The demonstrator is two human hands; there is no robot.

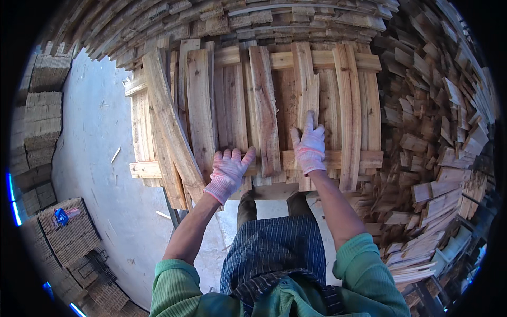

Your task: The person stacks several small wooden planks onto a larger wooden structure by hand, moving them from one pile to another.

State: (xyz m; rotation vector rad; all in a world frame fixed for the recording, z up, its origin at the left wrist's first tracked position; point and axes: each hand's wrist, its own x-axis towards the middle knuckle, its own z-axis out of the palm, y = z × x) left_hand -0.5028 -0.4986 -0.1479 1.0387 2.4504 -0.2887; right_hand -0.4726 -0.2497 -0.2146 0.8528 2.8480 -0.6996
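Note:
Both my hands wear pale gloves with pink patches. My left hand [229, 171] rests with fingers and thumb apart at the near end of an upright wooden board [232, 111]. My right hand [309, 145] lies on a board with a split, jagged edge [304, 68], its index finger stretched along the wood and its thumb out to the side. Several rough boards lie side by side over two crosspieces, the far one [323, 59] and the near one [332, 158]. A long slanting board [171, 121] crosses the left side. A knotty board [264, 105] sits between my hands.
Beyond the boards rises a stack of long planks [253, 24]. At right is a large heap of short wood pieces [422, 121]. Bundled slats [45, 119] line the left side across the grey floor [97, 137]. A blue item [62, 216] lies on a lower bundle.

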